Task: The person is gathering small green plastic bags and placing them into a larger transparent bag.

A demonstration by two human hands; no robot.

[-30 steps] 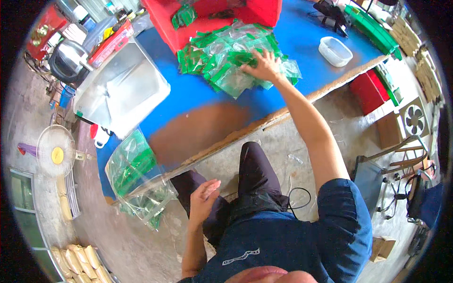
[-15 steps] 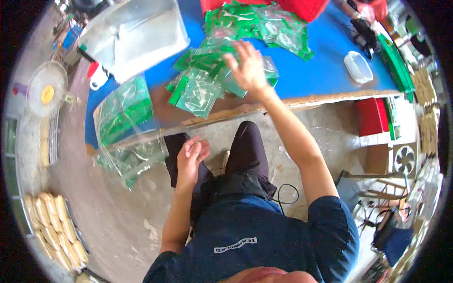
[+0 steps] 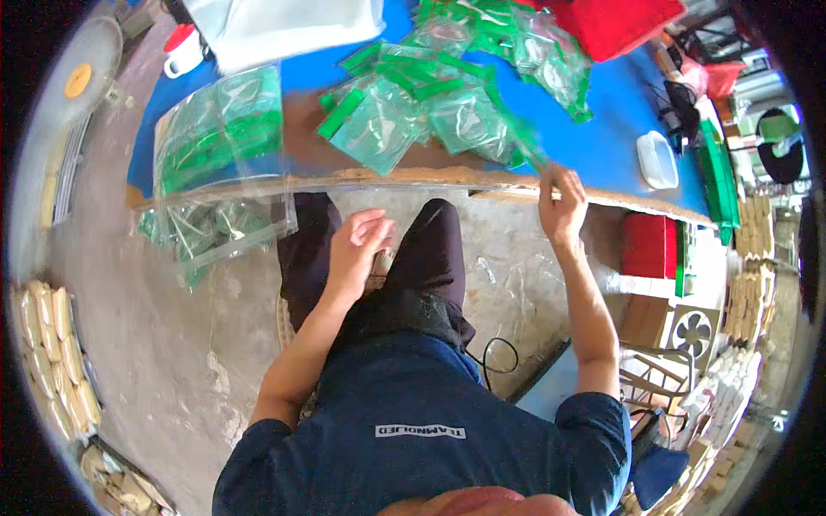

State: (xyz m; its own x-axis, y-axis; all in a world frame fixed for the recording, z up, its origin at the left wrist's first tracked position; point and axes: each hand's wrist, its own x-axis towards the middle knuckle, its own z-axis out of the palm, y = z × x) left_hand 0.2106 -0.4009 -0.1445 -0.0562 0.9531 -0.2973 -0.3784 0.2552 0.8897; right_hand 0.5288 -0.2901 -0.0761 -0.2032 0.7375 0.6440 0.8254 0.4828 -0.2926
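My right hand (image 3: pixel 564 205) is at the table's front edge, its fingers pinched on the end of a green-edged clear packet (image 3: pixel 523 136), which is smeared by motion. Left of it, a loose pile of similar clear plastic packets (image 3: pixel 376 129) with green strips lies on the table. Over my lap, clear of the table edge, my left hand (image 3: pixel 360 249) is empty with its fingers loosely bent and apart. A large clear bag (image 3: pixel 222 138) holding green-edged packets hangs over the front edge at the left.
The blue-topped table (image 3: pixel 594 142) has a worn wooden front edge. More green packets (image 3: pixel 551 60) lie at the back beside a red bin (image 3: pixel 624 26). A translucent tub (image 3: pixel 656 161) stands right, a white-and-red bottle (image 3: pixel 183 53) left. Large clear plastic sheets (image 3: pixel 284 30) lie at the back left.
My right hand has moved off the pile, right and toward me, drawing a packet along. My left hand stays over my lap, slightly raised. The whole view has shifted.
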